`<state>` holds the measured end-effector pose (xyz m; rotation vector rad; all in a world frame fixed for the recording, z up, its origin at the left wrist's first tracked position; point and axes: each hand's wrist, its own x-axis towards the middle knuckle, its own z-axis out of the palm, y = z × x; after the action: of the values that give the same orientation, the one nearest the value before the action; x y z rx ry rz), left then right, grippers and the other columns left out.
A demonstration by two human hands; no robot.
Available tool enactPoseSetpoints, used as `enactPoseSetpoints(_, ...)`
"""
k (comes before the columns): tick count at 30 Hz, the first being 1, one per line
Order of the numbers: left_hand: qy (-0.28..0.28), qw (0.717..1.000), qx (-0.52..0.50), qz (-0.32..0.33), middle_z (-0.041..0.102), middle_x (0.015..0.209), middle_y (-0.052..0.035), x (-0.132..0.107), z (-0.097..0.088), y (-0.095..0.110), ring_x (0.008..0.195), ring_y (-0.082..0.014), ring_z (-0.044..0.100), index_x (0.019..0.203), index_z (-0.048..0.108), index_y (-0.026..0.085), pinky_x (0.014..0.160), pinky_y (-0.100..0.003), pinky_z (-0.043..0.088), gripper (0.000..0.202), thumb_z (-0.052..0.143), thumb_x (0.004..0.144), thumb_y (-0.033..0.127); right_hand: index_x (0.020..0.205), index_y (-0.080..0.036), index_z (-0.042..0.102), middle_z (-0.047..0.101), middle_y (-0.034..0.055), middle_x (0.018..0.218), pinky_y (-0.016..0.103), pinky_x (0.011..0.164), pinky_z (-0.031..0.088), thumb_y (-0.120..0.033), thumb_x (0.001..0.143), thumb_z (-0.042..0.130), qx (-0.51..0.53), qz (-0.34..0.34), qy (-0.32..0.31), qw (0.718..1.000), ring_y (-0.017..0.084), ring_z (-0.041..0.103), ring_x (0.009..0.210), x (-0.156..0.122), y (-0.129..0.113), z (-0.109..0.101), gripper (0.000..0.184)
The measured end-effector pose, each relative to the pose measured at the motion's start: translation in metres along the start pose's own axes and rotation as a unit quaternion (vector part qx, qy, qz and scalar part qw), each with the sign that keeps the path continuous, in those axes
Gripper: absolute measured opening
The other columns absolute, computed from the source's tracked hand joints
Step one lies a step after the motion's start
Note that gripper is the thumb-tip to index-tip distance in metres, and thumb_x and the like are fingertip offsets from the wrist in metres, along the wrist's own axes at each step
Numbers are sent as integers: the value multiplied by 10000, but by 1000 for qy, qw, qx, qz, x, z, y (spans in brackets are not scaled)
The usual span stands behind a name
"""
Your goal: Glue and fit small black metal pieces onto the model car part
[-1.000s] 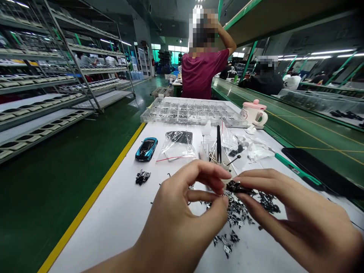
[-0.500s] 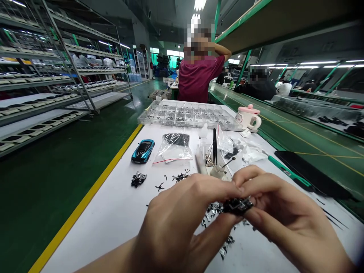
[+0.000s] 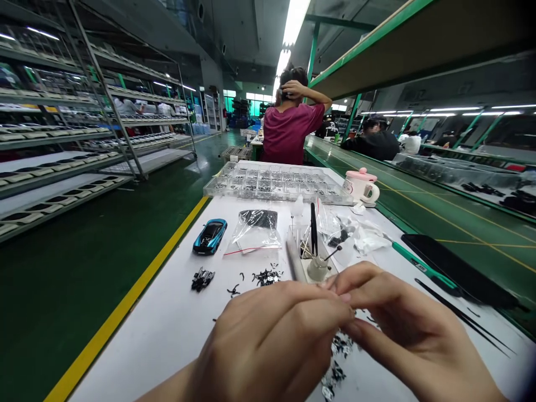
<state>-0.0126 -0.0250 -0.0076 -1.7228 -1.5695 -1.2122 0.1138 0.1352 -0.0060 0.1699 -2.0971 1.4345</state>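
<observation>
My left hand (image 3: 272, 340) and my right hand (image 3: 402, 329) meet low in the middle over the white table (image 3: 167, 329), fingertips pinched together. What they pinch is hidden behind the fingers. Under them lies a scatter of small black and silver parts (image 3: 339, 346). More small black parts (image 3: 202, 278) lie to the left, and another cluster (image 3: 266, 276) sits just beyond my left hand.
A blue toy car (image 3: 210, 235), a clear bag of black parts (image 3: 256, 228), a small stand with tools (image 3: 313, 245), a compartment tray (image 3: 274, 183), a pink-lidded mug (image 3: 360, 185), a green-handled tool (image 3: 421, 267) and black tweezers (image 3: 464, 317) are on the table. A person in a maroon shirt (image 3: 288, 131) stands ahead. Shelving racks (image 3: 62, 139) line the left.
Both hands have dropped lower and closed together. The small black part seen between the fingers earlier is now hidden. The view has tilted up a little.
</observation>
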Motion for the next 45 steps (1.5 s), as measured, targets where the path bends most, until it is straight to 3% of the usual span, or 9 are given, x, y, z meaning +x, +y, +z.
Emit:
enactPoseSetpoints(5,-17,998,-48,-44,779,1029,-1,5,2,2,961,-67,740,1139,634,171,939,-68,513,382,658,816,-30,1017,-327,670,691,-39,986,133,824,576,-192,970,676,-55,4,3,998,105,688,935,-2,0,-3,143)
enactPoseSetpoints(12,-32,995,-45,-85,770,983,42,9,0,4,902,-60,734,1110,588,206,911,-79,520,375,660,818,-16,1113,-319,632,669,-32,1036,168,866,542,-163,1020,604,-66,-3,-30,997,102,652,990,-3,7,-6,184)
enactPoseSetpoints(18,-71,988,-31,-136,777,991,83,11,-2,8,911,-51,743,1114,569,251,876,-78,542,338,667,868,41,1120,-311,638,658,-20,1040,214,869,534,-167,1029,606,-67,-2,-4,998,120,634,1014,-5,4,-4,174)
enactPoseSetpoints(25,-85,964,-70,-242,743,894,121,13,-1,9,826,-40,720,956,609,281,771,-93,544,243,675,857,69,1098,-361,607,669,-50,1044,211,819,547,-270,1032,628,-76,69,-3,995,118,644,1008,-5,4,-2,114)
enactPoseSetpoints(29,-85,921,-165,-342,703,821,103,16,4,5,791,-44,701,875,632,267,741,-87,540,173,699,855,109,1179,-359,560,638,-34,1064,234,877,551,-305,1020,633,-113,50,-28,992,126,634,1029,2,8,-18,183)
enactPoseSetpoints(31,-85,880,-221,-412,691,819,77,17,5,3,780,-60,694,858,638,249,711,-104,545,111,727,864,182,1143,-305,554,598,-5,969,275,813,556,-332,998,632,-164,3,60,985,146,619,904,11,16,-36,167)
enactPoseSetpoints(34,-92,806,-297,-504,674,816,50,18,7,0,763,-81,675,843,626,216,693,-141,546,155,779,835,243,1071,-259,449,488,6,930,314,635,477,-336,927,692,-219,33,165,961,147,525,726,25,42,-70,293)
enactPoseSetpoints(38,-82,745,-354,-560,649,810,50,19,10,-1,762,-73,631,840,614,188,683,-142,501,236,818,738,128,1064,-213,450,554,53,980,328,560,458,-446,811,777,-256,149,98,950,157,544,671,30,81,-97,475)
enactPoseSetpoints(45,-94,726,-378,-567,623,815,35,20,11,2,740,-83,606,868,598,168,701,-189,499,242,778,728,85,850,-168,570,580,-3,794,310,700,454,-355,876,757,-301,202,22,932,156,541,725,29,100,-81,266)
